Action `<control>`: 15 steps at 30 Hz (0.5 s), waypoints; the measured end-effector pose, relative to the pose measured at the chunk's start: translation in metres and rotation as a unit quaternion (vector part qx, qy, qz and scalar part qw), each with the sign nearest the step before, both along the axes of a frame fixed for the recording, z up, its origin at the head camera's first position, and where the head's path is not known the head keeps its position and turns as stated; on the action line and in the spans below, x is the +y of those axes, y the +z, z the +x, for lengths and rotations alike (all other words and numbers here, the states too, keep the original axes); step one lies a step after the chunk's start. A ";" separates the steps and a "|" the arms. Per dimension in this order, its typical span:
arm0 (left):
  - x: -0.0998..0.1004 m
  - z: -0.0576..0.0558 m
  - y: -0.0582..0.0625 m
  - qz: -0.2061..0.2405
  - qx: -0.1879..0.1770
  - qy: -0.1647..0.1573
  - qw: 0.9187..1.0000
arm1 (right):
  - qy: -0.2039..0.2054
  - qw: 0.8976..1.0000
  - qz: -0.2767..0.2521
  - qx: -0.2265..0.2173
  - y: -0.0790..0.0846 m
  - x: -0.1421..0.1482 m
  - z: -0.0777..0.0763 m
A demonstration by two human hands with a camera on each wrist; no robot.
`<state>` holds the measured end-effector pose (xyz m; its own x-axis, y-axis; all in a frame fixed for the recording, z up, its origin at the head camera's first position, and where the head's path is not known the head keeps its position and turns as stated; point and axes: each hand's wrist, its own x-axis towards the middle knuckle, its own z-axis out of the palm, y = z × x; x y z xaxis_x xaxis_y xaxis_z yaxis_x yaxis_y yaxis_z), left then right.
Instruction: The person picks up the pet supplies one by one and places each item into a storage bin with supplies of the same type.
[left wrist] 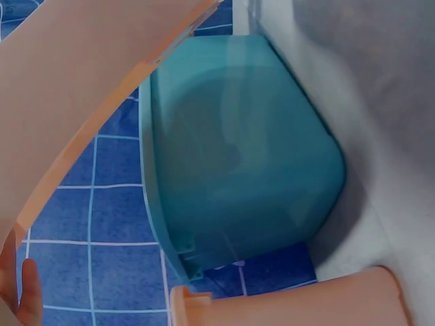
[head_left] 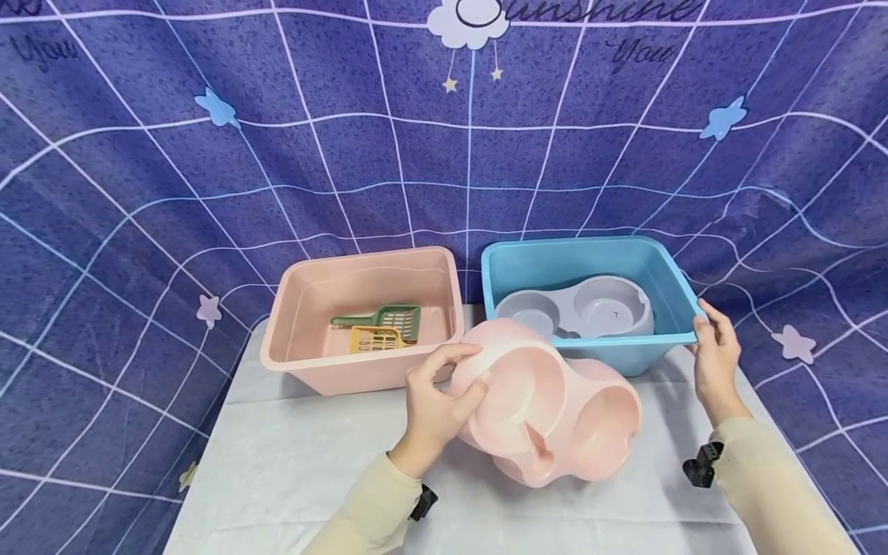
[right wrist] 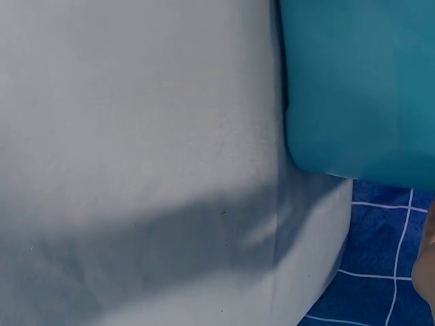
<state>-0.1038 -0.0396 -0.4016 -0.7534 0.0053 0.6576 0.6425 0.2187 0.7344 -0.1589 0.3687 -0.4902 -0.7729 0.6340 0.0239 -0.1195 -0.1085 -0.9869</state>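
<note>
My left hand [head_left: 433,401] grips the edge of a pink double pet bowl [head_left: 581,397], fingers at its rim and thumb over the near side. Tilted, the bowl hangs above the table in front of the blue litter box [head_left: 617,356]. In the left wrist view the pink bowl [left wrist: 68,88] fills the upper left, and the fingers [left wrist: 28,292] show at the lower left edge. With its fingers and thumb, my right hand [head_left: 717,362] holds the blue box's near right corner. Inside that box lies a grey double pet bowl [head_left: 590,308].
Left of the blue box stands a pink litter box [head_left: 368,371]. A green slotted scoop [head_left: 388,317] and a yellow scoop [head_left: 371,339] lie in it. Both boxes stand on a white-covered table [head_left: 298,462], before a blue patterned curtain [head_left: 430,154].
</note>
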 end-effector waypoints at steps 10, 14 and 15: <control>0.000 -0.008 0.019 -0.010 0.056 0.000 0.998 | -0.016 0.999 -0.034 0.005 0.001 -0.003 -0.003; 0.001 -0.010 0.025 -0.010 0.054 -0.002 0.998 | -0.018 0.999 -0.038 0.001 0.000 -0.003 -0.003; 0.001 -0.011 0.026 -0.009 0.051 -0.003 0.999 | -0.020 0.999 -0.039 0.001 0.000 -0.003 -0.003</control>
<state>-0.1144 -0.0386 -0.3756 -0.6827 0.0215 0.7304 0.7148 0.2274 0.6613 -0.1622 0.3659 -0.4899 -0.7474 0.6639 -0.0255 -0.1267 -0.1801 -0.9755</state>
